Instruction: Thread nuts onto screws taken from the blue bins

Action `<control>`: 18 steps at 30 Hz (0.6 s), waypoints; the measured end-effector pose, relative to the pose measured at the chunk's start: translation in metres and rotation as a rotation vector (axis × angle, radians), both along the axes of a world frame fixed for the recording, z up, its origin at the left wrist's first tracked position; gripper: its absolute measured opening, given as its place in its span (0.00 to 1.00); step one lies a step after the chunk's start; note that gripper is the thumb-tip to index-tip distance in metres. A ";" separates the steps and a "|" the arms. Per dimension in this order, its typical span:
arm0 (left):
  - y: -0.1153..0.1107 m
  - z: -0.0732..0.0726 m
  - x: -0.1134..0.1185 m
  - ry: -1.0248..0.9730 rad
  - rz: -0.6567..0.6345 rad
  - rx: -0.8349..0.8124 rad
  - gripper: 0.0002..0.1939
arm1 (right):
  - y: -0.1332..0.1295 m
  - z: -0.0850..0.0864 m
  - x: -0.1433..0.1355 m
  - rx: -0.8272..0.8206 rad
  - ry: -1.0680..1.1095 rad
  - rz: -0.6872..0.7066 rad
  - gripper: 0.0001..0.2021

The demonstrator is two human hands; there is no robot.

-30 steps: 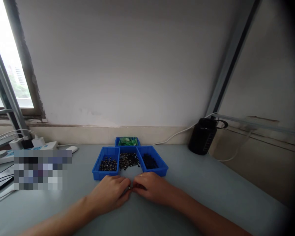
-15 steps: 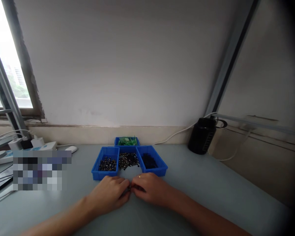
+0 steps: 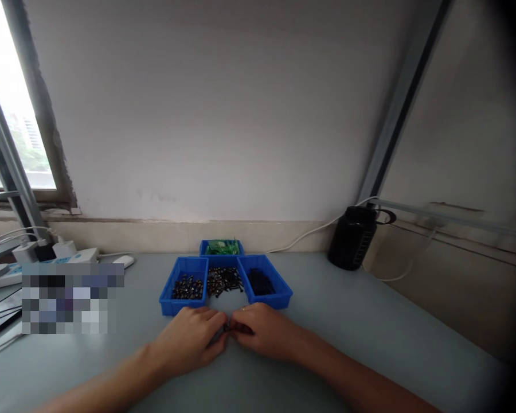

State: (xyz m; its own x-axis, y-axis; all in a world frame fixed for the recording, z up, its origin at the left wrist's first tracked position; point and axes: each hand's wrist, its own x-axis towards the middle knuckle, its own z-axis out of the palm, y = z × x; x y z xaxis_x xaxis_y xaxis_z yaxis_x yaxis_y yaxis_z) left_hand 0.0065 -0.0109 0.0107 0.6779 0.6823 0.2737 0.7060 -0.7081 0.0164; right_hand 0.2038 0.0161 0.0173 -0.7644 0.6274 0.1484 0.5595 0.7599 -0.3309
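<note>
Both hands are laid on the grey table point(image 3: 370, 321) with their fingertips brought together at the centre. The left hand point(image 3: 189, 338) is curled, its fingers bent inward, and the right hand point(image 3: 264, 330) is curled likewise. A small dark part point(image 3: 229, 328) is pinched between the fingertips of both hands; what it is cannot be told. At 12 o'clock from the hands a loose pile of dark screws point(image 3: 223, 281) is seen on the table. At 11 o'clock a blue tray point(image 3: 184, 285) with small dark pieces is found, at 1 o'clock a second blue tray point(image 3: 264, 282), and beyond the pile a blue tray of green parts point(image 3: 222, 247). At 2 o'clock, well apart, a black canister point(image 3: 352, 238) is stood by the wall.
</note>
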 end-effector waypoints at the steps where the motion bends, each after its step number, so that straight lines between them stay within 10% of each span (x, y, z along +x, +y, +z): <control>1: 0.000 0.001 0.000 -0.001 -0.007 0.000 0.05 | 0.000 0.000 0.000 -0.011 -0.003 0.006 0.05; 18: 0.000 0.001 0.000 0.011 -0.065 0.008 0.05 | -0.001 0.000 0.000 0.053 -0.039 0.030 0.05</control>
